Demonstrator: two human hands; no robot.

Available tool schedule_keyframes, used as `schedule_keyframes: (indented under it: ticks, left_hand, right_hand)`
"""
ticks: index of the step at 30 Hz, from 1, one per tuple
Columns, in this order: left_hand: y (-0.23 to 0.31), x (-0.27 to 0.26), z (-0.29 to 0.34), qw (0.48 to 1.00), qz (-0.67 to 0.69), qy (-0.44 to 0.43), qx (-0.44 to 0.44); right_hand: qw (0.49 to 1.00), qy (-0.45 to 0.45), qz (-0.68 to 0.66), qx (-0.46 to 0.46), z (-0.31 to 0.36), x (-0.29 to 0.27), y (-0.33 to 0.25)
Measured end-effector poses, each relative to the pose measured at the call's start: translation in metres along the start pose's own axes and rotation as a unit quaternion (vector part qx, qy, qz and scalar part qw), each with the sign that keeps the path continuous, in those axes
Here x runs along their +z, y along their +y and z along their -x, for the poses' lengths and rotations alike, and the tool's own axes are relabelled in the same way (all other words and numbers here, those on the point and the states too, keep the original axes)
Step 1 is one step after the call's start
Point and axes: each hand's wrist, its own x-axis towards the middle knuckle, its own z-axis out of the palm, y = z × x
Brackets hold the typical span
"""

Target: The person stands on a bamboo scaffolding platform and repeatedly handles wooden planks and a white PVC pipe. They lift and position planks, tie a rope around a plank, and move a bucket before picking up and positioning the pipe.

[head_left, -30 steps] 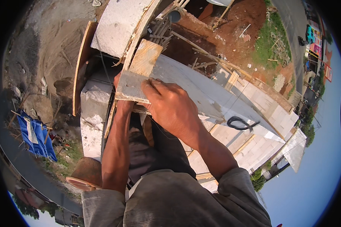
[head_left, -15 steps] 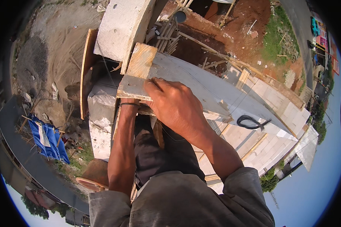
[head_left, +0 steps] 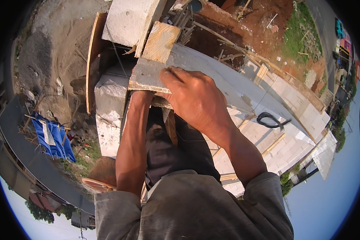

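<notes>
My right hand (head_left: 198, 96) is closed over the near edge of a grey, cement-stained board (head_left: 149, 76), with the thumb side on top and the fingertips out of sight. From below, my left arm (head_left: 137, 120) reaches up under the same board. Its hand is hidden there, so its fingers do not show. A pale sawn wood block (head_left: 161, 42) lies against the board's far side. Beyond it stands a whitish concrete piece (head_left: 126, 22). A grey panel (head_left: 206, 74) stretches away to the right, past my right hand.
A coil of black wire (head_left: 270, 121) rests on the long panel. On the left, an upright plywood sheet (head_left: 93, 64) flanks rough concrete (head_left: 108, 116). Far below are a blue tarp (head_left: 54, 138), pale block walls (head_left: 264, 144) and red soil (head_left: 264, 32). The position is high up.
The board and both hands appear slightly higher and further right. My left wrist has slid further under the board, hiding its dark band. My right hand keeps its hold.
</notes>
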Motion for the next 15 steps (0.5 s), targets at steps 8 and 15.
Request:
schedule_keyframes:
  ticks: [8, 15]
  left_hand:
    - [0.0, -0.01, 0.003, 0.883, -0.411, 0.047, 0.22]
    - [0.0, 0.003, -0.002, 0.999, 0.011, 0.05, -0.001]
  right_hand:
    - [1.0, -0.006, -0.015, 0.023, -0.001, -0.004, -0.001]
    - [0.999, -0.011, -0.014, 0.04, -0.001, -0.004, -0.003]
